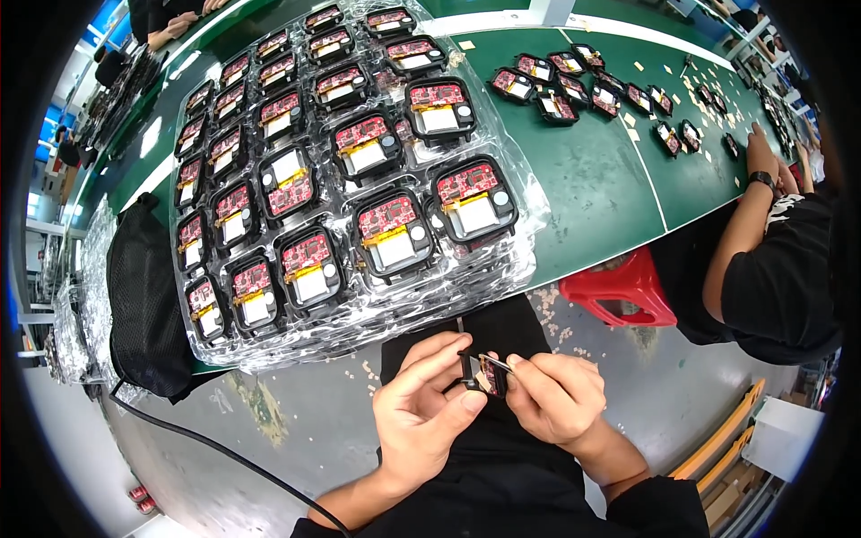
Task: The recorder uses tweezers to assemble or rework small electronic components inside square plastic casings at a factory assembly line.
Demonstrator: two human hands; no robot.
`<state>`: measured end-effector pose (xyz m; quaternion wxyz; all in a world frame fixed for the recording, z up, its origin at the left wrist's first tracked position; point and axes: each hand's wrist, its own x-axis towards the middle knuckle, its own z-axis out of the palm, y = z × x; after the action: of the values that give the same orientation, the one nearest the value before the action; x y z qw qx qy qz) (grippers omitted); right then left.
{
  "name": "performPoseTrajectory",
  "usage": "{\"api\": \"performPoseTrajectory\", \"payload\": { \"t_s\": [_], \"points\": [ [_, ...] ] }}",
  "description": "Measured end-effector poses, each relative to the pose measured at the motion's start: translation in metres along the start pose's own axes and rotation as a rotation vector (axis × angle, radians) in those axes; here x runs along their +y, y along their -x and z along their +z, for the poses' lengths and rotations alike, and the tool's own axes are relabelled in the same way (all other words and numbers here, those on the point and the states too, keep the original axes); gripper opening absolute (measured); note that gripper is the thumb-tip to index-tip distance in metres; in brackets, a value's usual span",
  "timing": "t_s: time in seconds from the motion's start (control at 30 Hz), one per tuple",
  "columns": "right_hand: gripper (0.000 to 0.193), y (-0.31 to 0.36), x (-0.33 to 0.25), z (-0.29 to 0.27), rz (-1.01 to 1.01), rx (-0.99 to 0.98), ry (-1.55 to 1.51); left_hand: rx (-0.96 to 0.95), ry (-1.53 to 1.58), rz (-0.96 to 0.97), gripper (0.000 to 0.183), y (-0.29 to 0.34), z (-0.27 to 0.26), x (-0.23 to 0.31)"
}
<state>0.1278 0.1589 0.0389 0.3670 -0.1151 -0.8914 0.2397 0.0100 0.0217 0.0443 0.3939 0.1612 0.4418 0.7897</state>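
Observation:
Over my lap, my left hand [426,403] grips a small black device case [491,378] by its edge, between thumb and fingers. The case is tilted, and part of a red circuit board shows inside it. In a pinch, my right hand [560,394] holds a slim metal tool [493,361], apparently tweezers, with its tip at the case. The fingers partly hide the case's inside. Beyond my hands, a stack of clear plastic trays [529,220] carries rows of similar black cases [392,235] with red boards, yellow tape and white blocks.
The trays overhang the near edge of a green table [574,179]. More cases [556,108] lie farther right among scattered pale bits. A black mesh bag [143,296] and black cable [224,457] are left. A red stool [619,289] stands by a co-worker's arm [740,224].

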Motion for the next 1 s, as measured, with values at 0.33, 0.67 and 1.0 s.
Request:
{"api": "performPoseTrajectory", "payload": {
  "t_s": [0.33,0.67,1.0],
  "points": [
    [0.028,-0.003,0.000,-0.003,-0.017,-0.015,0.020,-0.029,-0.025,0.018,0.053,-0.001,0.000,0.001],
    [0.030,-0.002,0.000,-0.003,0.129,-0.055,-0.182,-0.014,0.017,-0.005,0.053,0.004,-0.004,-0.005],
    [0.024,-0.002,-0.003,-0.006,0.084,-0.111,-0.058,-0.086,0.009,-0.019,0.051,-0.002,-0.010,-0.002]
  ]
}}
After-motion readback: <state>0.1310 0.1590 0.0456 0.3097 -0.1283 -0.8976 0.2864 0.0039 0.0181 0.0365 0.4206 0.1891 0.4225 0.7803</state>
